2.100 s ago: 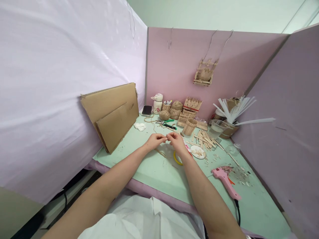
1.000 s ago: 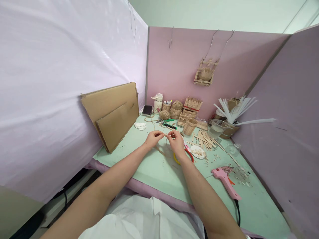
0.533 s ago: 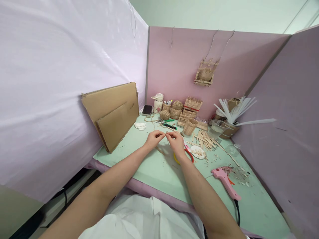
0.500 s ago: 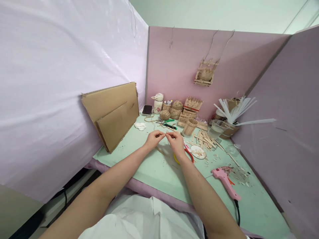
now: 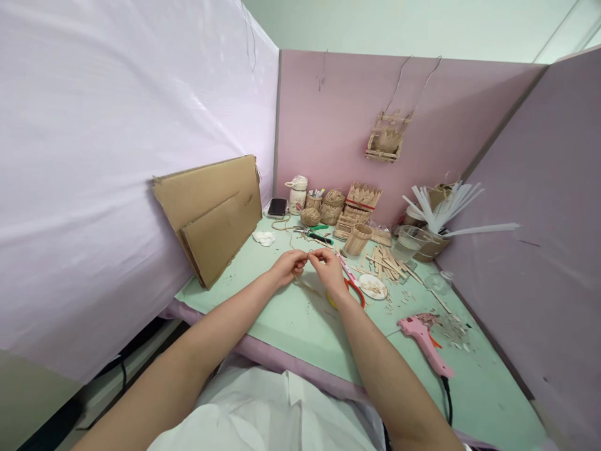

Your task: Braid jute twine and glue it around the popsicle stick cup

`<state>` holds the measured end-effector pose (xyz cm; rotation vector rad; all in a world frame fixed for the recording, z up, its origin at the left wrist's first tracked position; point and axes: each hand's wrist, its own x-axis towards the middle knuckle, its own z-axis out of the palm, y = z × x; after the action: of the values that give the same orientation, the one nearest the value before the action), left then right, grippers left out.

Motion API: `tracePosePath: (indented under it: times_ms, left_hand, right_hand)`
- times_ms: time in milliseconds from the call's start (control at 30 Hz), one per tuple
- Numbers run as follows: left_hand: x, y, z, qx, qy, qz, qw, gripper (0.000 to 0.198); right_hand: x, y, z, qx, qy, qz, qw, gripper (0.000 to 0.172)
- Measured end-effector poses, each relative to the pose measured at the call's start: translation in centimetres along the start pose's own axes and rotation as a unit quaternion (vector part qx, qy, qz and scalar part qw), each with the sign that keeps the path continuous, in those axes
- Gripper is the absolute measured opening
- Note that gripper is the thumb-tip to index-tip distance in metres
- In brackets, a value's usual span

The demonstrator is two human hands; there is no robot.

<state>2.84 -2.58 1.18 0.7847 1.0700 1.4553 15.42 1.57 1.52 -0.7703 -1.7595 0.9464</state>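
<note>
Above the middle of the table, my left hand point(image 5: 290, 266) and my right hand point(image 5: 326, 268) meet fingertip to fingertip. Both are closed in a pinch on thin jute twine point(image 5: 306, 285), part of which hangs or lies just below the fingers. The bit between the fingertips is too small to make out fully. Beyond the hands is a ball of jute twine point(image 5: 310, 217) with a loose strand on the table. Partly behind my right wrist lie scissors point(image 5: 355, 289) with red and yellow handles. A round cup made of wooden sticks point(image 5: 357, 240) stands just past my right hand.
A pink glue gun point(image 5: 427, 344) lies at right, its cord running off the near edge. Loose wooden sticks point(image 5: 385, 263), a small white dish point(image 5: 373, 287) and a plastic cup of water point(image 5: 407, 244) are nearer the right wall. Cardboard sheets point(image 5: 220, 216) lean at left. Pliers point(image 5: 317, 237) lie beyond the hands.
Both hands have shifted slightly left. The left fingers have curled in more, and the right hand has turned a little, with the fingertips still together.
</note>
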Motion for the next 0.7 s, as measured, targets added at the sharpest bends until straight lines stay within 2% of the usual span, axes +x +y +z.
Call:
tracePosePath:
  times_ms: [67,133,300,467,600,700]
  left_hand:
    - [0.1,0.1,-0.2,-0.032,-0.014,-0.054,0.998,0.011]
    - [0.1,0.3,-0.3,-0.046,-0.02,-0.072,0.996,0.011]
    - [-0.1,0.1,-0.1,-0.023,-0.044,-0.01,0.999,0.02]
    - [-0.3,-0.3,0.1,0.05,-0.038,0.059,0.996,0.033]
    - [-0.3,-0.6,0.4,0.169,-0.036,0.089,0.981,0.031]
    - [-0.2,-0.7,0.5,0.213,-0.025,0.091,0.973,0.026]
  right_hand:
    - [0.0,-0.2,-0.1,0.01,-0.021,-0.011,1.0,0.015]
    - [0.0,-0.3,-0.2,0.019,-0.03,-0.011,0.999,0.014]
    - [0.1,0.0,-0.2,0.037,-0.034,0.02,0.999,0.019]
    - [0.5,0.5,-0.5,0.036,-0.004,0.073,0.997,0.027]
    - [0.7,0.7,-0.6,0.05,0.001,0.099,0.994,0.025]
    - [0.6,0.8,-0.4,0.034,0.003,0.106,0.994,0.025]
